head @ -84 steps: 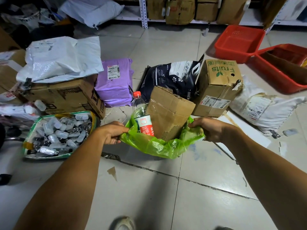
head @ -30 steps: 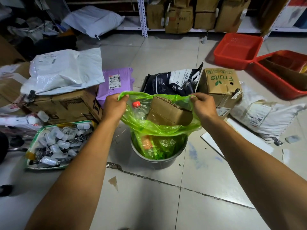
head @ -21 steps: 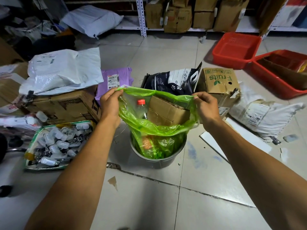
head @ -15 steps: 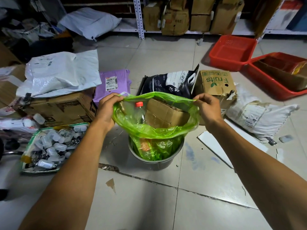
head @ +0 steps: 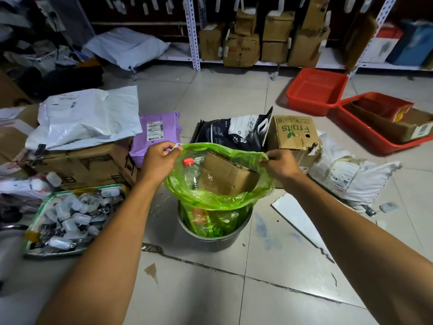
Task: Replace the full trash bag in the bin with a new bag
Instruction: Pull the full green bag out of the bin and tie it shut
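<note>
1. The floor (head: 210, 289) was pale tile, cracked in front of the bin, with parcels lying all around.
2. The shelf (head: 192, 31) at the back held brown boxes; I could read no writing on them.
3. The white mailer (head: 89, 116) lay on a carton (head: 79, 165) at my left; its label print was too small to read.
4. Two red crates (head: 316, 90) sat at far right, the nearer one holding a flat box.
5. The tray (head: 70, 219) at my left was filled with small clear capsules.
6. The green bag (head: 218, 195) was lifted partway out, its lower part in the bin and its mouth stretched open above the rim.
7. The bin (head: 210, 240) was grey and round and stood on the floor beneath the bag.
8. The box (head: 293, 134) behind the bag read "Fruits" in green, upside down to me, with a leaf mark.
9. The dark pouch (head: 236, 134) beside it showed paw prints and Chinese script I could not read.
10. The purple parcel (head: 157, 134) carried a white barcode label, unreadable.
11. A folded cardboard (head: 227, 174) stood inside the bag.
12. My left hand (head: 159, 160) pinched the bag's left edge.
13. My right hand (head: 281, 163) pinched the bag's right edge.
14. A bottle (head: 189, 172) with a red cap stood in the bag beside the cardboard.
</note>
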